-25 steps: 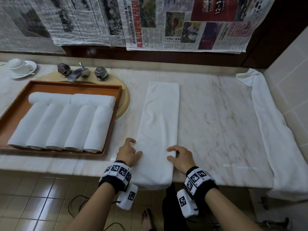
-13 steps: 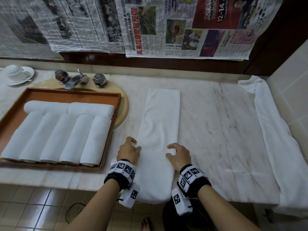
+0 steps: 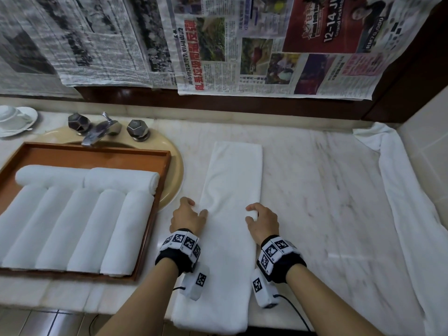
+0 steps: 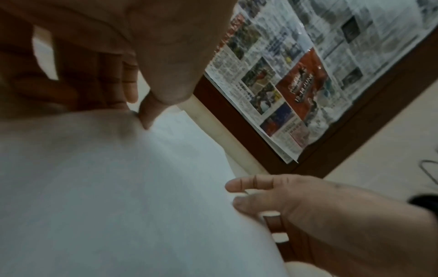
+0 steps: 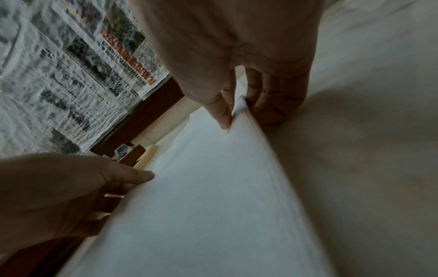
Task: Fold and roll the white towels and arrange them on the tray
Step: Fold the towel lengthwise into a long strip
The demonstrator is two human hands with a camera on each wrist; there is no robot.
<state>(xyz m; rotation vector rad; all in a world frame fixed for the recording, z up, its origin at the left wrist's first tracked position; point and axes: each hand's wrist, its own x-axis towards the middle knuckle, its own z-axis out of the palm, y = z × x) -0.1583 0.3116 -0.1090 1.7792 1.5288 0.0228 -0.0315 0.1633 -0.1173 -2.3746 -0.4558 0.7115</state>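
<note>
Lying lengthwise from 6 to 12 o'clock on the marble tabletop (image 3: 315, 190), the folded towel (image 3: 232, 185) runs straight away from both hands, near end overhanging the edge. The left hand (image 3: 188, 218) pinches its left edge, the right hand (image 3: 263, 220) its right, equally near. The wooden tray (image 3: 97, 155) of soft rolled towels (image 3: 80, 226) sits at 9 o'clock.

The left wrist view shows a thumb (image 4: 147, 112) pressing plush cloth.

The right wrist view shows fingers (image 5: 260, 97) clamping the layered edge.

Marble counter (image 3: 315, 190); towel (image 3: 232, 180); tray (image 3: 97, 156)
</note>
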